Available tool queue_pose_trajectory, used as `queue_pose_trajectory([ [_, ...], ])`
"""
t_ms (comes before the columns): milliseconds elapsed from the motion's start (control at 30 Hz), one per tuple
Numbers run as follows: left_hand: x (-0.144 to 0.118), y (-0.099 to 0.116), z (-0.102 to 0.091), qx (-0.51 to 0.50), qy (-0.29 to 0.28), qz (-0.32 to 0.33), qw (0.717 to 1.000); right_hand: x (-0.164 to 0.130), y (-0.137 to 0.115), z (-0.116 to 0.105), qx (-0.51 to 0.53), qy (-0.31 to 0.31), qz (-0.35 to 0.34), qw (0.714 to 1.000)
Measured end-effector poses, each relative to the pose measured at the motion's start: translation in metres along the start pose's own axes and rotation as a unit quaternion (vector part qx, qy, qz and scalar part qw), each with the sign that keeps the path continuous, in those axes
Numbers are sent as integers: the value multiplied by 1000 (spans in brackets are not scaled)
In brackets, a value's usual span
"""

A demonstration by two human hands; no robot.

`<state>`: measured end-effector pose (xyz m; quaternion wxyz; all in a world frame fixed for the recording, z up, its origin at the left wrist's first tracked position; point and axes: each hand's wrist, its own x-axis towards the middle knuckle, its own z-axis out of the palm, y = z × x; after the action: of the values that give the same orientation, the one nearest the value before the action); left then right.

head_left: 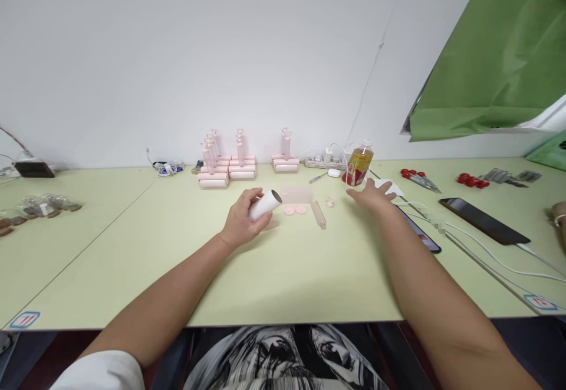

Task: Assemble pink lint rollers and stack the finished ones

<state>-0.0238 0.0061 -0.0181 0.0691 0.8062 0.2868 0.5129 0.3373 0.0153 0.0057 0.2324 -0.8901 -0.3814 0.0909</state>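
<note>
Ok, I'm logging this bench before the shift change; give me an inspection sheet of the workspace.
Surface: pale green table, flat, numbered corner stickers.
Job's things: white roll; two pink discs; pink handle; stacks of pink rollers at the wall.
Clutter: amber bottle, red-capped pieces, dark phone, small jars.
Hands: left hand grips the white roll; right hand open, flat near the bottle.
Cables: white cables at right; power strip.
Surroundings: white wall, green sheet.

pale green flat table top (287, 272), white paper roll tube (266, 203), pink plastic roller stacks (230, 169), two pink round discs (295, 209), amber liquid bottle (358, 166), red-capped clips (472, 180), green hanging cloth sheet (495, 53), black glossy phone (484, 220)
</note>
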Motion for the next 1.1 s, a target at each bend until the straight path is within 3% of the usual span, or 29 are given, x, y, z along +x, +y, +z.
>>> queue_pose_trajectory([
  [100,0,0,0,-3,-4,-6,1000,3,3,0,-12,-14,5,1000],
  [167,0,0,0,0,-1,-9,1000,-3,-3,-1,-23,19,-35,999],
  [300,1,0,0,9,9,-14,1000,-27,-26,2,23,92,-244,965],
  [367,1,-1,0,14,12,-23,1000,-41,-37,9,61,45,-334,940],
  [467,1,-1,-1,18,18,-38,999,-61,-46,25,44,-85,-415,905],
  [533,1,-1,-1,17,20,-47,999,-72,-49,34,-4,-127,-434,892],
  [700,1,1,-2,16,16,-58,998,-89,-55,37,-84,-154,-432,884],
  [933,0,-1,-1,16,5,-62,998,-95,-57,37,-106,-120,-472,867],
  [1100,0,1,-2,16,-5,-65,998,-93,-55,42,-128,-146,-483,854],
])
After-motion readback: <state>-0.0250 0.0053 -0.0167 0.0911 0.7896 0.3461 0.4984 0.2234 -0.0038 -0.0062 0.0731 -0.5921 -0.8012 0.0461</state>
